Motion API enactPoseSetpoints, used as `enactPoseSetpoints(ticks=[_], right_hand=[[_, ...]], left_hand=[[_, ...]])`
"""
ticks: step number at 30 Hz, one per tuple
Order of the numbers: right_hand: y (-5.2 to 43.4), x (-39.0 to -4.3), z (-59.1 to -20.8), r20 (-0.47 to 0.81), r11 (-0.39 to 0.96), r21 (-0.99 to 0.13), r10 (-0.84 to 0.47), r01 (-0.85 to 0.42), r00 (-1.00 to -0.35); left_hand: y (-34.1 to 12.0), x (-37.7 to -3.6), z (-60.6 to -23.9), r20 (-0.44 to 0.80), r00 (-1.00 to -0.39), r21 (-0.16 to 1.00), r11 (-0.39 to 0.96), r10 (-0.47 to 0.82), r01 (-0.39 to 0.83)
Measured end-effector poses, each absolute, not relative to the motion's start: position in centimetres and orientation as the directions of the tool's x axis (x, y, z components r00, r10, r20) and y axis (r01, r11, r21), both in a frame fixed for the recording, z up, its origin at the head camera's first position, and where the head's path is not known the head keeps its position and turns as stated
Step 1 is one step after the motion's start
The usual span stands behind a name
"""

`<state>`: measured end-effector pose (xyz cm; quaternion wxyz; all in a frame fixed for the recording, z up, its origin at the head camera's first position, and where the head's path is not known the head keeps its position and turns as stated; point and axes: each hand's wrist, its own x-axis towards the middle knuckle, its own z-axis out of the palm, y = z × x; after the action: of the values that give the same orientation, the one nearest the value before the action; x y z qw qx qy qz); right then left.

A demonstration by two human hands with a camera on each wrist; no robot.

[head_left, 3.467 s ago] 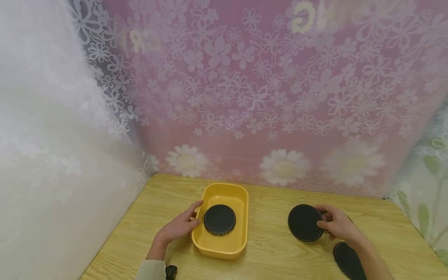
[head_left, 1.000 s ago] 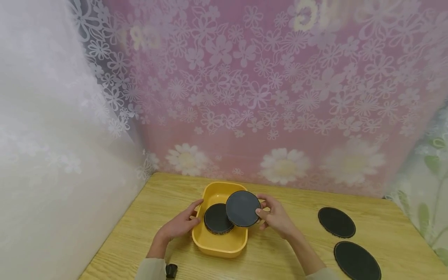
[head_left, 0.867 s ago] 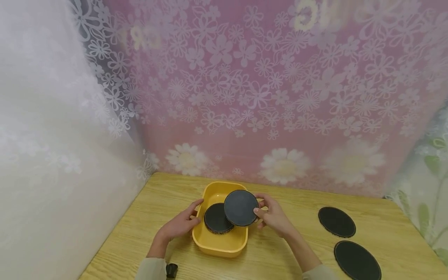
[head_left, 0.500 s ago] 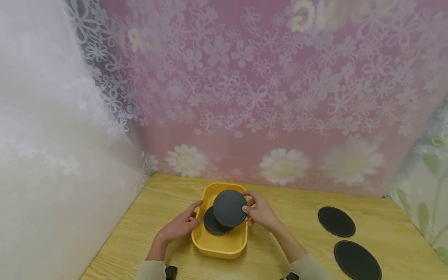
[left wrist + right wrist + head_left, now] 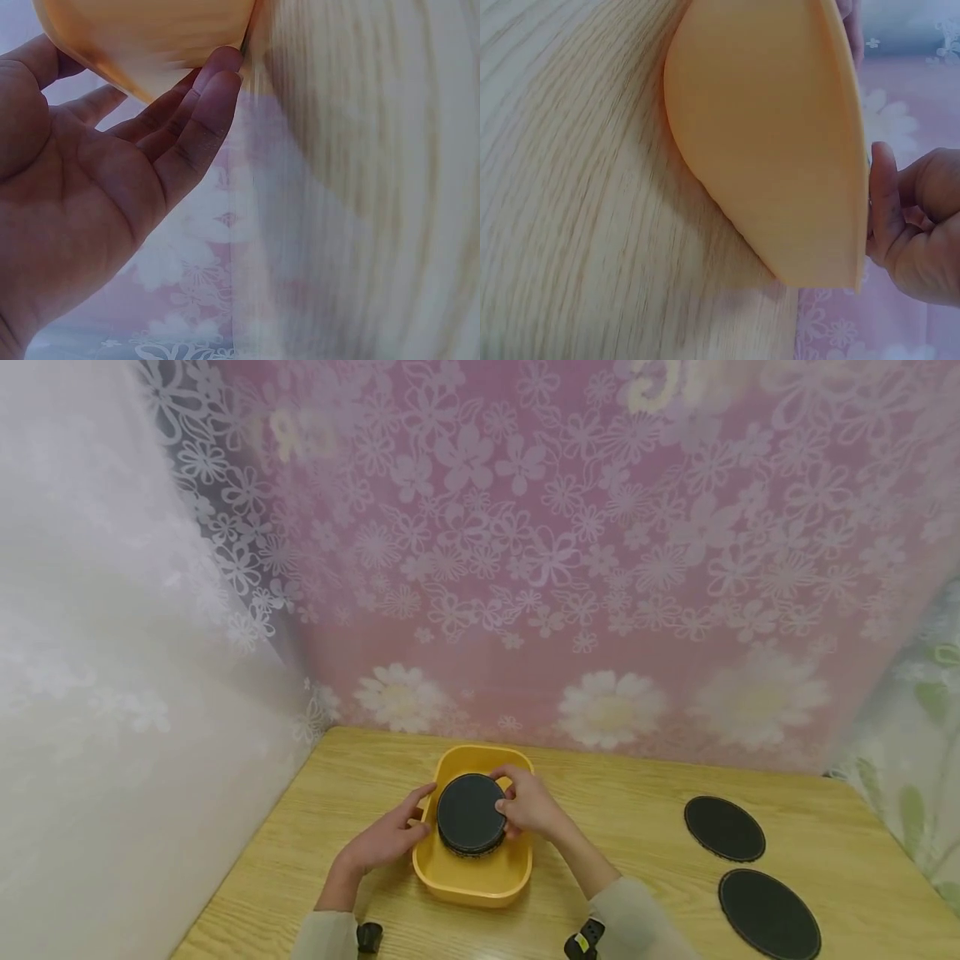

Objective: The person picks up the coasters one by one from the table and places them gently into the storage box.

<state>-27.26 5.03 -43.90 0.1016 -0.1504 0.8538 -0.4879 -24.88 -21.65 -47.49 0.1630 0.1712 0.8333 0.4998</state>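
Note:
A yellow plastic tub [image 5: 471, 890] stands on the table. Inside it, a round black coaster [image 5: 469, 812] with a stitched edge lies over or just above at least one more dark disc, whose rim shows beneath. My right hand [image 5: 531, 803] reaches over the tub's right rim and pinches that coaster by its right edge. In the right wrist view the tub's wall [image 5: 772, 142] hides the coaster. My left hand [image 5: 386, 839] rests against the tub's left side, fingers extended; in the left wrist view several fingertips touch the outer wall [image 5: 165, 45].
Two more black coasters lie flat on the wooden table [image 5: 615, 827] at the right, a farther coaster [image 5: 724, 828] and a nearer coaster [image 5: 769, 913]. A floral curtain [image 5: 480, 610] stands along the table's back edge, with pale sheets at left and right.
My right hand has carried the coaster from the table's right side leftward and down into the tub, over the dark disc there. The left hand has stayed at the tub's side.

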Motion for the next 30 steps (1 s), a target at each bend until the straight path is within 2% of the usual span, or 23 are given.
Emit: enactPoseSetpoints(ticks=[8, 18, 24, 30], right_hand=[[4.3, -27.8, -44.3, -0.083, 0.562, -0.815, -0.349, -0.138, -0.933], [2.9, -28.7, -45.2, -0.134, 0.720, -0.683, -0.292, -0.125, -0.947], [2.3, -28.6, -45.5, -0.107, 0.755, -0.644, -0.247, -0.122, -0.963], [1.9, -28.2, -45.3, -0.058, 0.806, -0.566, -0.249, -0.174, -0.967]], left_hand=[[-21.5, -24.9, -47.3, -0.096, -0.891, 0.882, 0.453, 0.444, 0.131], [-21.8, -24.8, -47.4, -0.104, -0.886, 0.894, 0.433, 0.452, 0.116], [-21.8, -24.8, -47.4, -0.109, -0.888, 0.882, 0.456, 0.447, 0.122], [-21.9, -24.8, -47.4, -0.107, -0.888, 0.880, 0.458, 0.447, 0.124]])
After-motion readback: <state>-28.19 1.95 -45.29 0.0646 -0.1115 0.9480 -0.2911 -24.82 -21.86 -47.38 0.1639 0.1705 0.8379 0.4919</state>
